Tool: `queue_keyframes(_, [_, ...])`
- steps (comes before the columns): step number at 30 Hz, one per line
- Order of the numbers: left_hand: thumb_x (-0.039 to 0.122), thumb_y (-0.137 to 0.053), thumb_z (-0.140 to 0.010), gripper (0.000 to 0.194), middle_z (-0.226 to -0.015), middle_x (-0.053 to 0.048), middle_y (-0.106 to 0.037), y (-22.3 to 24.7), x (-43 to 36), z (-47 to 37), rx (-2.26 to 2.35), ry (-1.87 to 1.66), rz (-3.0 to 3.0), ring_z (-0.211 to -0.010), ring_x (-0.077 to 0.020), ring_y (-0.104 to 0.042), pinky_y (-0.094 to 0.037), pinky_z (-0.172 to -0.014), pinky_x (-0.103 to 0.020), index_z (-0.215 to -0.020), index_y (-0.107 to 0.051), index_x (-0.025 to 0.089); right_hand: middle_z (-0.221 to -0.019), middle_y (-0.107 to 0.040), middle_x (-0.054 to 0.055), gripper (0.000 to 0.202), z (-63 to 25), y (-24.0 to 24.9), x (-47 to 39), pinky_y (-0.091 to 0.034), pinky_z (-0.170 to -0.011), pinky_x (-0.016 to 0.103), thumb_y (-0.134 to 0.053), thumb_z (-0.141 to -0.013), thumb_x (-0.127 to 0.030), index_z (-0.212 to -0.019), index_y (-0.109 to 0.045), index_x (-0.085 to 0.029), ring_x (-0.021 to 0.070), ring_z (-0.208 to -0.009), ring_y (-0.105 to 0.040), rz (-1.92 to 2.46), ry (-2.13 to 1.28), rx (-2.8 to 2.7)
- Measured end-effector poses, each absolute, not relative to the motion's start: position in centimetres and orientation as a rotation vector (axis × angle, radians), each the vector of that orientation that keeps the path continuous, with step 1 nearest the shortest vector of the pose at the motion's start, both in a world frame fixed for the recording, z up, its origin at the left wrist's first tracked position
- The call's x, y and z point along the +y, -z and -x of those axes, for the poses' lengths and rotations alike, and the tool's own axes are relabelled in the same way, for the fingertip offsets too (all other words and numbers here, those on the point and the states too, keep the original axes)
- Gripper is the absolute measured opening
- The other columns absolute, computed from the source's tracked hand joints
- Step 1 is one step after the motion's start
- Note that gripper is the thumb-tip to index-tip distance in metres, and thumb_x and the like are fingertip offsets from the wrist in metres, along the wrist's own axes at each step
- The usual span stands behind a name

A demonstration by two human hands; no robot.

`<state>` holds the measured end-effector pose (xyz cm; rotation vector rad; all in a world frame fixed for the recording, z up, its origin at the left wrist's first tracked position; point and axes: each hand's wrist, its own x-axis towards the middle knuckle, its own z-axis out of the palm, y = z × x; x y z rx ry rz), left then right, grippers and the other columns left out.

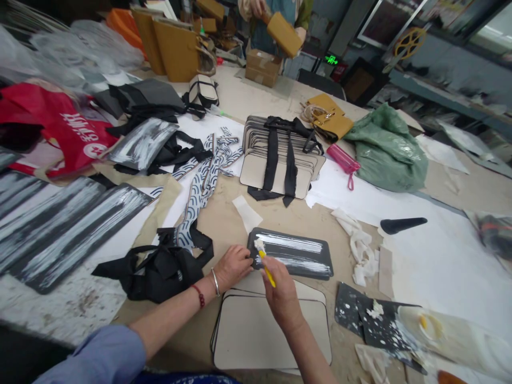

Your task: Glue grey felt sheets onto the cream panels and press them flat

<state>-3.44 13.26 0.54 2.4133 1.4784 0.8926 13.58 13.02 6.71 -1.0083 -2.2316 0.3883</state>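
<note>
A dark rounded panel (292, 254) with two white glue streaks lies before me. My right hand (280, 290) is closed on a small yellow-handled brush (268, 269), its whitish tip touching the panel's left end. My left hand (233, 266) rests at the panel's left edge, fingertips against it; whether the fingers pinch the edge is hard to tell. Beneath and nearer to me is a stack of beige panels (272, 330) with dark edges. Black straps (164, 269) lie bunched left of my left hand.
Glue-streaked dark panels (80, 234) lie at left. Further back are a strapped stack of beige panels (276, 154), a pink pouch (343, 158) and a green bag (390, 149). At right lie a black tool (403, 224) and a glue container (460, 333). Across the table, a person (276, 24) holds a brown item.
</note>
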Motion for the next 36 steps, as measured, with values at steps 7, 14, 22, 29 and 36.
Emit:
queue_keyframes(7, [0.021,-0.048,-0.083,0.013,-0.072,-0.004,-0.055,0.0,13.0,3.3,1.489,-0.894,-2.484,-0.073,-0.0157,-0.047,-0.042,-0.066,-0.029,-0.078,-0.059,0.015,-0.101,-0.061,0.010,0.028,-13.9,-7.9,13.3,-0.050,-0.083,0.035,-0.044,-0.086,-0.013,-0.112,-0.052,-0.020,0.0182,-0.098,-0.056,1.006,-0.494,-2.254])
queue_keyframes(14, [0.024,-0.044,-0.086,0.019,-0.070,-0.004,-0.054,-0.3,13.1,3.4,1.467,-0.884,-2.475,-0.072,-0.0149,-0.048,-0.042,-0.065,-0.028,-0.077,-0.058,0.015,-0.099,-0.062,0.010,0.026,-13.7,-7.0,12.7,-0.051,-0.082,0.035,-0.044,-0.086,-0.016,-0.109,-0.053,-0.020,0.0184,-0.096,-0.057,1.017,-0.523,-2.266])
queue_keyframes(22, [0.020,-0.045,-0.085,0.014,-0.073,-0.005,-0.057,0.0,13.0,3.3,1.443,-0.951,-2.493,-0.074,-0.0148,-0.051,-0.046,-0.066,-0.028,-0.082,-0.058,0.016,-0.082,-0.065,0.006,0.022,-16.7,-7.5,11.9,-0.054,-0.062,0.028,-0.043,-0.086,-0.034,-0.089,-0.059,-0.018,0.0171,-0.069,-0.063,1.430,-0.698,-1.732])
queue_keyframes(29, [0.020,-0.046,-0.085,0.013,-0.077,-0.004,-0.059,0.0,13.0,3.3,1.441,-0.969,-2.557,-0.075,-0.0152,-0.054,-0.049,-0.069,-0.029,-0.083,-0.057,0.016,-0.076,-0.067,0.008,0.047,-27.1,-6.2,15.2,-0.049,-0.071,0.036,-0.042,-0.079,-0.058,-0.089,-0.060,-0.016,0.0235,-0.073,-0.064,1.897,-0.377,-1.381])
queue_keyframes(36, [0.027,-0.049,-0.083,0.014,-0.091,-0.008,-0.059,-0.6,13.4,3.4,1.414,-0.940,-2.565,-0.093,-0.0201,-0.054,-0.049,-0.081,-0.037,-0.081,-0.060,0.018,-0.077,-0.068,0.010,0.051,-27.6,-7.4,17.9,-0.050,-0.068,0.034,-0.044,-0.077,-0.061,-0.089,-0.060,-0.014,0.0223,-0.070,-0.064,1.830,-0.466,-1.211])
